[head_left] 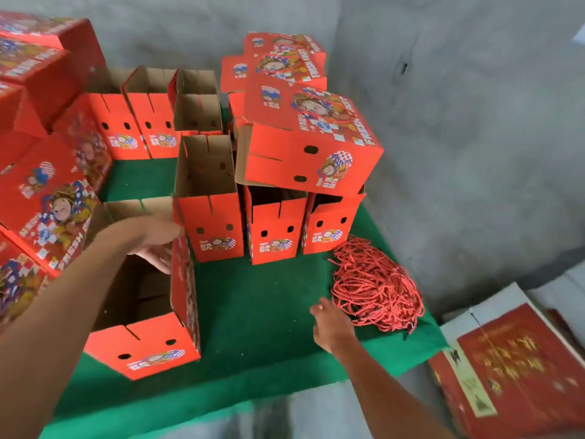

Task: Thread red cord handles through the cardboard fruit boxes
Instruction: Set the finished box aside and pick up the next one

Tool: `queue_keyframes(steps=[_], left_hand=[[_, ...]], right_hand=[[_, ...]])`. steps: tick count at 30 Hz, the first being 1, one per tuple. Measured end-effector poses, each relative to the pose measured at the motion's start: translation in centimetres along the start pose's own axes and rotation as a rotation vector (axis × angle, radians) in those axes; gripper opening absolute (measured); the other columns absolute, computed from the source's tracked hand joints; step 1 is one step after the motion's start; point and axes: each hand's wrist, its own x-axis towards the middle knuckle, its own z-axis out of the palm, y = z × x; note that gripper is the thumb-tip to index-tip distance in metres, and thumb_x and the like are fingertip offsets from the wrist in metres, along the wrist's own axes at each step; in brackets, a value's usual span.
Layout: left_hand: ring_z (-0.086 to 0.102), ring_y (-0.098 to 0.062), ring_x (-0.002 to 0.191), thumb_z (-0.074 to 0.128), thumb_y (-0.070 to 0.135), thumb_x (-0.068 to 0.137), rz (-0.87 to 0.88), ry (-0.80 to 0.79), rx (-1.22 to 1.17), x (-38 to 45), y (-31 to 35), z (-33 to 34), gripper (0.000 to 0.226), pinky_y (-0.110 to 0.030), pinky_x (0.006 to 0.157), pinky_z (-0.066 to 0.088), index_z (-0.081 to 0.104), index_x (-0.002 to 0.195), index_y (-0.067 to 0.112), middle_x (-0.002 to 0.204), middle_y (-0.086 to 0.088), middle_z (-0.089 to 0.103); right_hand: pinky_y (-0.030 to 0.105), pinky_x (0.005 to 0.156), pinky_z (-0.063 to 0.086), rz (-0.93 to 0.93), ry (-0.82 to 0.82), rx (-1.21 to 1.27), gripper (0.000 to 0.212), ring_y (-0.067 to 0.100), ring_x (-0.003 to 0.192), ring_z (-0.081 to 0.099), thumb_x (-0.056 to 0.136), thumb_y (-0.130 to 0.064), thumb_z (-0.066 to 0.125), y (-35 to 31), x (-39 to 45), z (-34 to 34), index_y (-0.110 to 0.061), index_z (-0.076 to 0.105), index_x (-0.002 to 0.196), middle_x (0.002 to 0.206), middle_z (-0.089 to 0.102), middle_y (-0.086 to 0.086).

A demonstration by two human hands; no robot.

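An open red cardboard fruit box (148, 346) stands at the near left of the green mat, two oval holes in its front panel. My left hand (158, 240) reaches over its top, fingers down inside along the right wall. A tangled pile of red cords (376, 289) lies at the mat's right side. My right hand (330, 324) stretches toward the pile, fingers relaxed and just short of the cords, holding nothing.
Several more open red boxes (210, 226) stand in rows on the green mat (262, 305), one box (308, 144) lying tilted on top of two. Closed printed boxes (47, 210) are stacked at left. Flat red cartons (519, 375) lie on the floor at right.
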Motion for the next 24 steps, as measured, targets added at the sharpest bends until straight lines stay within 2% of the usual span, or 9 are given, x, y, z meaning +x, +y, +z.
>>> queue_keyframes(steps=[2, 3, 6, 10, 13, 15, 19, 22, 24], left_hand=[[0.077, -0.029, 0.07, 0.036, 0.008, 0.105, 0.015, -0.013, 0.026, 0.1, 0.2, 0.1, 0.033, -0.039, 0.055, 0.063, 0.066, 0.108, -0.002, 0.081, -0.017, 0.077], [0.077, -0.028, 0.068, 0.035, 0.004, 0.105, 0.016, -0.039, 0.029, 0.1, 0.3, -0.1, 0.031, -0.038, 0.051, 0.061, 0.065, 0.107, -0.002, 0.079, -0.017, 0.077], [0.076, -0.039, 0.085, 0.042, -0.001, 0.105, 0.008, -0.121, 0.049, -0.3, 0.8, -0.4, 0.024, -0.045, 0.06, 0.063, 0.061, 0.119, -0.003, 0.098, -0.024, 0.076], [0.074, -0.043, 0.094, 0.045, -0.001, 0.104, -0.03, -0.2, 0.091, -1.0, 0.8, -0.7, 0.027, -0.049, 0.07, 0.063, 0.055, 0.129, -0.005, 0.109, -0.027, 0.073], [0.074, -0.043, 0.093, 0.045, -0.001, 0.103, -0.058, -0.232, 0.095, -1.4, 0.3, -1.2, 0.026, -0.047, 0.067, 0.063, 0.057, 0.126, -0.004, 0.107, -0.026, 0.074], [0.075, -0.042, 0.091, 0.046, -0.003, 0.102, -0.069, -0.242, 0.101, -1.7, -0.1, -1.8, 0.024, -0.046, 0.063, 0.063, 0.059, 0.122, -0.004, 0.103, -0.026, 0.075], [0.074, -0.041, 0.094, 0.05, 0.001, 0.101, -0.074, -0.259, 0.145, -2.3, -0.3, -3.0, 0.026, -0.045, 0.071, 0.064, 0.057, 0.125, -0.004, 0.104, -0.025, 0.075], [0.073, -0.039, 0.101, 0.059, 0.004, 0.096, -0.01, -0.382, 0.12, -2.4, -0.5, -3.0, 0.045, -0.046, 0.077, 0.063, 0.045, 0.134, 0.021, 0.114, -0.023, 0.073], [0.07, -0.04, 0.108, 0.067, 0.002, 0.087, 0.018, -0.473, 0.094, -2.2, -1.0, -2.3, 0.062, -0.052, 0.087, 0.06, 0.038, 0.135, 0.029, 0.121, -0.021, 0.071]], right_hand=[[0.039, 0.115, 0.041, -0.01, -0.068, -0.045, 0.049, 0.027, 0.144, 0.038, 0.095, -0.006, 0.06, 2.1, -0.4, 0.2, -0.007, 0.052, 0.144, 0.151, 0.038, 0.011], [0.04, 0.118, 0.039, -0.017, -0.099, -0.069, 0.053, 0.027, 0.149, 0.033, 0.095, -0.002, 0.06, 2.8, -0.4, 0.4, -0.006, 0.05, 0.147, 0.157, 0.034, 0.011], [0.042, 0.121, 0.036, -0.024, -0.131, -0.164, 0.053, 0.028, 0.153, 0.027, 0.098, 0.004, 0.056, 3.4, -0.1, 1.1, -0.007, 0.05, 0.149, 0.164, 0.027, 0.013], [0.041, 0.108, 0.049, -0.044, -0.109, -0.255, 0.041, 0.03, 0.136, 0.049, 0.1, -0.001, 0.055, 2.8, 1.3, 1.6, -0.007, 0.054, 0.141, 0.148, 0.049, 0.012], [0.041, 0.097, 0.053, -0.06, -0.095, -0.254, 0.04, 0.03, 0.122, 0.057, 0.099, -0.003, 0.056, 2.4, 2.1, 1.5, -0.009, 0.049, 0.138, 0.132, 0.057, 0.011], [0.041, 0.096, 0.053, -0.085, -0.1, -0.292, 0.034, 0.029, 0.12, 0.06, 0.1, -0.004, 0.053, 2.3, 2.7, 1.5, -0.009, 0.055, 0.134, 0.13, 0.059, 0.01], [0.04, 0.097, 0.05, -0.149, -0.094, -0.353, 0.031, 0.027, 0.122, 0.058, 0.101, -0.011, 0.053, 2.5, 3.3, 1.3, -0.01, 0.061, 0.131, 0.13, 0.057, 0.008], [0.037, 0.101, 0.044, -0.177, 0.014, -0.282, 0.033, 0.027, 0.124, 0.053, 0.102, -0.026, 0.047, 1.2, 3.7, 0.7, -0.011, 0.059, 0.13, 0.129, 0.056, 0.007], [0.038, 0.092, 0.048, -0.145, 0.03, -0.072, 0.027, 0.032, 0.114, 0.062, 0.102, -0.023, 0.045, -1.7, 4.3, -0.6, -0.008, 0.057, 0.121, 0.121, 0.063, 0.012]])
